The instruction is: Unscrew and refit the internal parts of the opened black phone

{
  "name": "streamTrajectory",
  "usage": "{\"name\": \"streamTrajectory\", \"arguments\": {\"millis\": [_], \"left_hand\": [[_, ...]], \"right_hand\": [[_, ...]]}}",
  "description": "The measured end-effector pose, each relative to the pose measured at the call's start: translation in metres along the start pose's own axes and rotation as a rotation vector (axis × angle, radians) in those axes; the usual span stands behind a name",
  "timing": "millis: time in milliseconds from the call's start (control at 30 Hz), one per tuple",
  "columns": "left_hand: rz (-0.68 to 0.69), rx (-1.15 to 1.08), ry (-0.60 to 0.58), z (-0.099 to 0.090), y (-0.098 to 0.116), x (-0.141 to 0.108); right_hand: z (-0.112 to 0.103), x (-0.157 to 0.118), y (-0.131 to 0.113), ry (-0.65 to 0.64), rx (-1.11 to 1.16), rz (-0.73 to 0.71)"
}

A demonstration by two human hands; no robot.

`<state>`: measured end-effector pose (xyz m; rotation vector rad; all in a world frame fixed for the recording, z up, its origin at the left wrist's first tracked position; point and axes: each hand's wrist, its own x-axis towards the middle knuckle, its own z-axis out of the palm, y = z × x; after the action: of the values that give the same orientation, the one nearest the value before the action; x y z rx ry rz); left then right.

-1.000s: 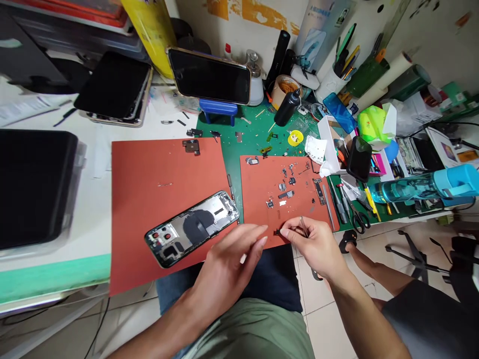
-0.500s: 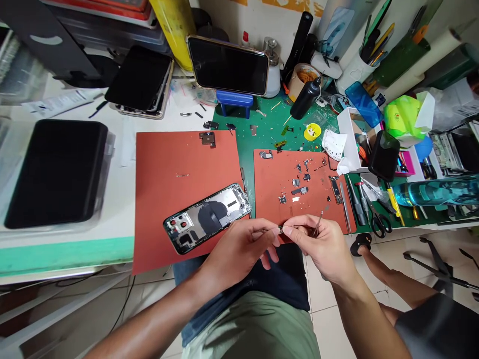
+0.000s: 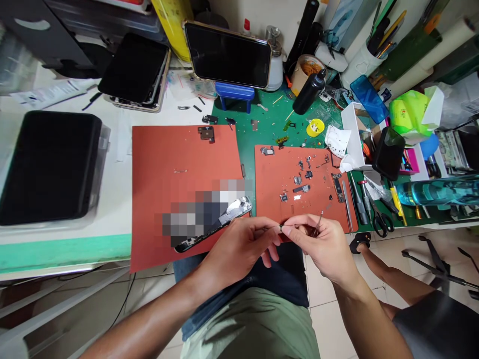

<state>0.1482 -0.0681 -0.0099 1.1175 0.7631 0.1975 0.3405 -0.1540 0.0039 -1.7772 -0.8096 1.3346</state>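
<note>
My left hand [image 3: 243, 247] and my right hand [image 3: 324, 247] meet at the front edge of the red mats. Between their thumbs and fingertips they pinch a small dark part [image 3: 281, 227], too small to name. A pair of thin metal tweezers [image 3: 319, 219] also sits in my right hand, tips pointing up. Left of my hands, an opened phone housing [image 3: 235, 209] lies slanted on the left mat [image 3: 160, 159]; much of it is blurred out by pixel blocks. Several loose phone parts [image 3: 301, 189] are spread over the right mat [image 3: 269, 169].
At the back, a phone [image 3: 228, 55] leans on a blue stand [image 3: 235, 93], beside a black bottle [image 3: 310, 92]. Scissors [image 3: 383, 224] and screwdrivers [image 3: 358, 207] lie at the right. A black case [image 3: 50, 167] is at the left. Another person's leg [image 3: 396, 271] shows at lower right.
The view has shifted slightly. Both hands keep nearly the same pose, pinching the small part. Pixel blocks now cover much of the phone housing.
</note>
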Motion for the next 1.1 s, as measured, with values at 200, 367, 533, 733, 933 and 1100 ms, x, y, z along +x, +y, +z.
{"name": "streamTrajectory", "arguments": {"millis": [200,367,533,733,933,1100], "left_hand": [[0.002,0.013,-0.001,0.0,-0.0004,0.0009],[0.016,0.011,0.005,-0.0003,-0.0044,0.0014],[0.03,-0.014,-0.007,-0.0012,-0.0038,0.0006],[0.033,-0.03,-0.017,-0.0016,-0.0042,0.0002],[0.035,-0.029,-0.024,-0.0016,-0.0042,0.0011],[0.034,-0.029,-0.021,-0.0021,-0.0062,0.0016]], "right_hand": [[0.0008,-0.0006,-0.0017,0.005,-0.021,0.003],[0.001,-0.0009,-0.0027,0.012,-0.044,0.007],[0.0013,-0.0026,-0.0052,0.041,-0.068,0.015],[0.0035,-0.0047,-0.0057,0.069,-0.065,0.023],[0.0046,-0.0048,-0.0051,0.076,-0.067,0.029],[0.004,-0.0059,-0.0051,0.067,-0.058,0.025]]}}
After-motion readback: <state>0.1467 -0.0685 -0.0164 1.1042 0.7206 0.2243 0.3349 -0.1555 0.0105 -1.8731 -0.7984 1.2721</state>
